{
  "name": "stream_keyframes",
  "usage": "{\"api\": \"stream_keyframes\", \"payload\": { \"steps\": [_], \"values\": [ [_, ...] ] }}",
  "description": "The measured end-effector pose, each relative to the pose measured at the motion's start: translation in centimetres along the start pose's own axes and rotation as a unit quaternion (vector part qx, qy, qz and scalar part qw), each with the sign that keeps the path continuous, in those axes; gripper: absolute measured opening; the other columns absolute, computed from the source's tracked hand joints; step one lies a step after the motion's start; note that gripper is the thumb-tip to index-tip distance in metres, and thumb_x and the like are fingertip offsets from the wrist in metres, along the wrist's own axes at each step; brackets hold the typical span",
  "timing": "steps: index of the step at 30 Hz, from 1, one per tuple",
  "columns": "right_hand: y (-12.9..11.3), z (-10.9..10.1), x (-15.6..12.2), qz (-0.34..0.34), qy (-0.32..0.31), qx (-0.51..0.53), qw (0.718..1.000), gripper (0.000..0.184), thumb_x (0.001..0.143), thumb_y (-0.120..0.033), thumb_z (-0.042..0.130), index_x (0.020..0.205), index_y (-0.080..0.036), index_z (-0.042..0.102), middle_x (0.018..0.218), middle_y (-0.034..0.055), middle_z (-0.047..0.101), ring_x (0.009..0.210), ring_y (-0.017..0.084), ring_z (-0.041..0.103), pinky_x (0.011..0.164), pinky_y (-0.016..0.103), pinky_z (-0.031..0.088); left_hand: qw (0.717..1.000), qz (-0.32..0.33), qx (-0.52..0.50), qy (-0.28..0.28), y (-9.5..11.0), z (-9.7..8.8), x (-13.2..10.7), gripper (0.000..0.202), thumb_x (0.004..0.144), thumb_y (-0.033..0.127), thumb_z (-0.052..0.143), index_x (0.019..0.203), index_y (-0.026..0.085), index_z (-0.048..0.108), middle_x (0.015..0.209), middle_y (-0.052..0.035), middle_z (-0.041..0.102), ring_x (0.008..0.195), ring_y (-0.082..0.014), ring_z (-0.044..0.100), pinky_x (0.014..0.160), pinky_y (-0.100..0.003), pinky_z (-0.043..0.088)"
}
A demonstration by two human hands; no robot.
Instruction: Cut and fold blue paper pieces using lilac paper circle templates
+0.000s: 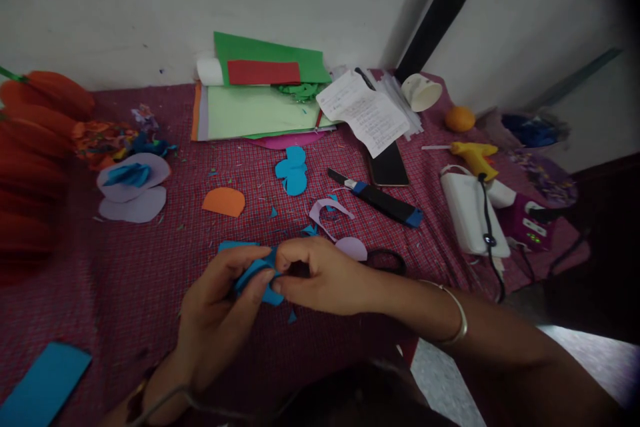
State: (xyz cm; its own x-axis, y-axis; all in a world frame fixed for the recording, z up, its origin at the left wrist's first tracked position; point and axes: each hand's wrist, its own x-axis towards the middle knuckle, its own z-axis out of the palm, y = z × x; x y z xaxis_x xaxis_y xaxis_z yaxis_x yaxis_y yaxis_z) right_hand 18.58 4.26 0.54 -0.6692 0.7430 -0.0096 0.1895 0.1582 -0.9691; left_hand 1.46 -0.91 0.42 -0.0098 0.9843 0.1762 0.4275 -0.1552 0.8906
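My left hand and my right hand meet over the near middle of a red checked tablecloth. Both pinch the same small blue paper piece, which is folded between the fingertips. The right wrist wears a thin bangle. Black scissors lie partly hidden just behind my right hand. Lilac paper scraps rest beyond the hands.
Blue cut-outs, an orange half-disc and a blue-black cutter lie mid-table. Stacked coloured sheets sit at the back, a yellow glue gun and white box at the right, orange paper forms at the left.
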Motion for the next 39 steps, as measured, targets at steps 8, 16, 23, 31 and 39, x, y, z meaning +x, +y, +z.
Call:
{"api": "stream_keyframes", "payload": {
  "steps": [8, 16, 23, 31, 39],
  "values": [
    [-0.4, -0.4, 0.1, -0.036, 0.076, 0.062, 0.995, 0.021, 0.079, -0.017, 0.060, 0.063, -0.017, 0.047, 0.062, -0.0056, 0.045, 0.058, 0.008, 0.042, 0.055, 0.021, 0.034, 0.971, -0.125, -0.176, 0.104, 0.2, -1.7, 0.9, 0.012, 0.085, 0.031, 0.058, 0.095, 0.028, 0.064, 0.059, 0.0046, 0.053, 0.053, -0.0105, 0.047, 0.047, -0.022, 0.041],
    [0.0, -0.3, 0.3, -0.036, 0.066, 0.097, 0.992, 0.022, 0.080, -0.020, 0.062, 0.064, -0.017, 0.046, 0.063, -0.0058, 0.044, 0.059, 0.007, 0.040, 0.054, 0.021, 0.032, 0.988, -0.072, -0.052, -0.130, 0.1, -0.4, 1.3, 0.032, 0.090, 0.032, 0.049, 0.059, 0.021, 0.051, 0.058, 0.0035, 0.046, 0.053, -0.0106, 0.040, 0.047, -0.023, 0.034],
    [0.1, -0.3, 0.2, -0.046, 0.072, 0.081, 0.993, 0.019, 0.085, -0.021, 0.056, 0.069, -0.017, 0.047, 0.064, -0.0058, 0.041, 0.059, 0.008, 0.038, 0.054, 0.021, 0.031, 0.993, 0.003, 0.016, -0.121, 0.6, -0.3, 1.5, 0.032, 0.088, 0.023, 0.046, 0.056, 0.021, 0.045, 0.054, 0.0053, 0.040, 0.050, -0.0100, 0.038, 0.048, -0.023, 0.036],
    [-0.3, -0.7, 0.2, -0.063, 0.078, 0.050, 0.994, 0.017, 0.085, -0.017, 0.056, 0.069, -0.017, 0.049, 0.065, -0.0050, 0.045, 0.061, 0.008, 0.042, 0.056, 0.022, 0.033, 0.988, 0.068, 0.113, -0.079, 0.1, 0.4, 1.2, 0.021, 0.078, 0.022, 0.061, 0.058, 0.021, 0.056, 0.054, 0.0061, 0.051, 0.048, -0.0096, 0.044, 0.045, -0.023, 0.035],
    [-0.3, -1.1, 0.3, -0.066, 0.103, 0.013, 0.992, 0.020, 0.085, -0.023, 0.055, 0.068, -0.018, 0.047, 0.065, -0.0050, 0.044, 0.062, 0.009, 0.042, 0.058, 0.023, 0.033, 0.993, -0.010, 0.020, -0.116, 0.3, -1.0, 1.9, 0.023, 0.081, 0.025, 0.059, 0.058, 0.022, 0.061, 0.052, 0.0037, 0.055, 0.048, -0.0115, 0.048, 0.046, -0.024, 0.039]
  ]
}}
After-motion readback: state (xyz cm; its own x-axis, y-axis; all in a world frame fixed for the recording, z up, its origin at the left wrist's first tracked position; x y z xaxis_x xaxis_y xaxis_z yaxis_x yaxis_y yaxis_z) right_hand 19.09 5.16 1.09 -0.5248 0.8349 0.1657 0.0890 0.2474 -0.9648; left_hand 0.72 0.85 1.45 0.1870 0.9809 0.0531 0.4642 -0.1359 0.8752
